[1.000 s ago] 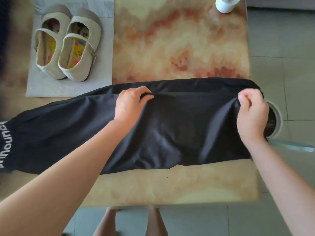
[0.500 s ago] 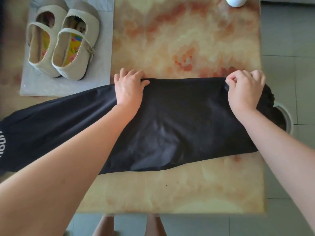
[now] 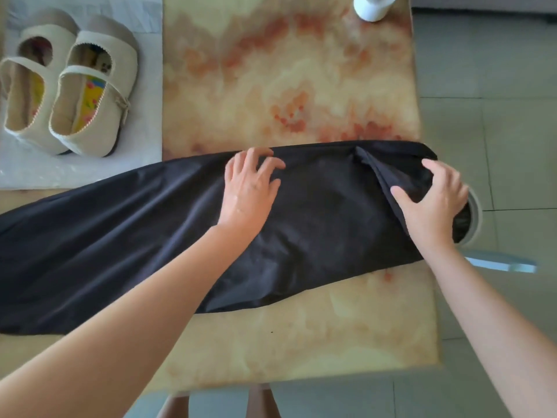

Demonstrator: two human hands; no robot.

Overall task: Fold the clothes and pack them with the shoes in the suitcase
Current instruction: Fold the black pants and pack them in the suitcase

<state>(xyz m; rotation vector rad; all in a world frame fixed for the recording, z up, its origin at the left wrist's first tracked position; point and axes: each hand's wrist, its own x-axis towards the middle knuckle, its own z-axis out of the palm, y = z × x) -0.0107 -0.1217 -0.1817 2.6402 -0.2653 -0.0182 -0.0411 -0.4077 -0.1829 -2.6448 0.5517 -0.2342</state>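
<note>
Head view, left hand (image 3: 251, 188), right hand (image 3: 434, 202) pressing black garment (image 3: 126, 236), fingers spread, grips slack

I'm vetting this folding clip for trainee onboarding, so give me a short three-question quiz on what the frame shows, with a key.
1. True or false: the shoes stand on the black garment.
2. Fill in: the right hand lies on the garment's end near the table's ____ edge.
3. Where does the left hand rest? A: on a shoe. B: on the garment's middle. C: on the bare table.
Key: 1 false; they stand on the pale sheet, apart from the garment. 2 right. 3 B.
</note>
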